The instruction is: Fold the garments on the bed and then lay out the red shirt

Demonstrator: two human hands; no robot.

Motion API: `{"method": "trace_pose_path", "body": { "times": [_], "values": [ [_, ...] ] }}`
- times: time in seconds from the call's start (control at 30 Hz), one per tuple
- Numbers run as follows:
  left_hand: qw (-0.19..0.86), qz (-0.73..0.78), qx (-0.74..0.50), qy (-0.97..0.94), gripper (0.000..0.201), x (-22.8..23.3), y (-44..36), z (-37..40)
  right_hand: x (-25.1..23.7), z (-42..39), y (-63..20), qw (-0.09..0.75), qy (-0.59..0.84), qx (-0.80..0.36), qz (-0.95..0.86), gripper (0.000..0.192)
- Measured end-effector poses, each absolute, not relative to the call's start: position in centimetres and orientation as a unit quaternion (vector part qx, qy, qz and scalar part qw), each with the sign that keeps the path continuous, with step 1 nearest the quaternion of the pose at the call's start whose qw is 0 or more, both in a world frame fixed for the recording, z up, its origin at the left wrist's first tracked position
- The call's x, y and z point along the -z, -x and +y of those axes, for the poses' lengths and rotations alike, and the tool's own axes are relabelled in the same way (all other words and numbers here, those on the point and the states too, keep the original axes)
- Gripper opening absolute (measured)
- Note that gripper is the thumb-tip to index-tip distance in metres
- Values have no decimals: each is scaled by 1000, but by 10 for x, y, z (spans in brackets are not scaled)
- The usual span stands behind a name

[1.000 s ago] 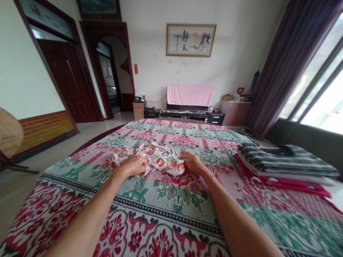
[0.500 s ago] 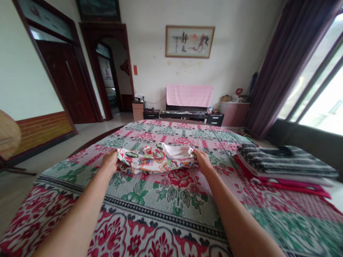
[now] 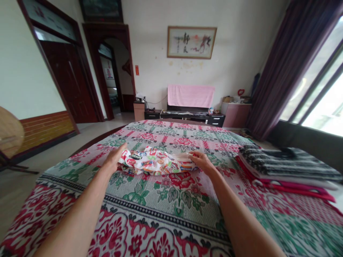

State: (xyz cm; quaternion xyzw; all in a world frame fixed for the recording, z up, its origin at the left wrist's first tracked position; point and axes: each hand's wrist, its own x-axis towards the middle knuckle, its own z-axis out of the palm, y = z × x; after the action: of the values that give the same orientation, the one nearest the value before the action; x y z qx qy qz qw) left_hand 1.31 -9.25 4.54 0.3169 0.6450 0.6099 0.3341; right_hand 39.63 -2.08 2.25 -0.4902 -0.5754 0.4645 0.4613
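A white shirt [image 3: 158, 162] with colourful cartoon prints lies folded into a low, wide bundle on the flowered cloth [image 3: 160, 200]. At its left end is my left hand [image 3: 115, 159], fingers stretched out flat along the fabric's edge, not wrapped round it. My right hand [image 3: 200, 160] pinches the shirt's right end near the collar, with the thumb and fingers closed on the fabric. Part of the shirt's two ends is hidden by my hands.
To the right sits a stack of folded clothes [image 3: 286, 166], black-and-white striped on top with pink and red below. Beyond the cloth-covered surface stand a low black cabinet [image 3: 152, 116] and a pink cloth [image 3: 190, 95] draped over something. A purple curtain [image 3: 268, 78] hangs by the window.
The shirt's raised collar edge has come down and the bundle lies flatter. My left hand has gone from gripping the fabric to stretched fingers; my right hand keeps its pinch.
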Motion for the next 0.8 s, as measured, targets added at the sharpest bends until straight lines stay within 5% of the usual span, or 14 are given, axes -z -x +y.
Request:
{"method": "trace_pose_path", "body": {
  "times": [0.23, 0.4, 0.6, 0.8],
  "values": [
    [541, 509, -469, -479, 44, -67, -44, -118, -17, -3, -411, 647, 493, -350, -464, 43],
    [616, 432, -320, -576, 43, -81, -64, -132, -14, 5, -438, 696, 572, -216, -376, 45],
    [523, 501, -387, -571, 36, -75, -57, -122, -27, 2, -441, 670, 550, -161, -471, 41],
    [356, 618, -375, -592, 37, -62, -43, -110, -64, -25, -421, 516, 557, -116, -640, 32]
  ]
}}
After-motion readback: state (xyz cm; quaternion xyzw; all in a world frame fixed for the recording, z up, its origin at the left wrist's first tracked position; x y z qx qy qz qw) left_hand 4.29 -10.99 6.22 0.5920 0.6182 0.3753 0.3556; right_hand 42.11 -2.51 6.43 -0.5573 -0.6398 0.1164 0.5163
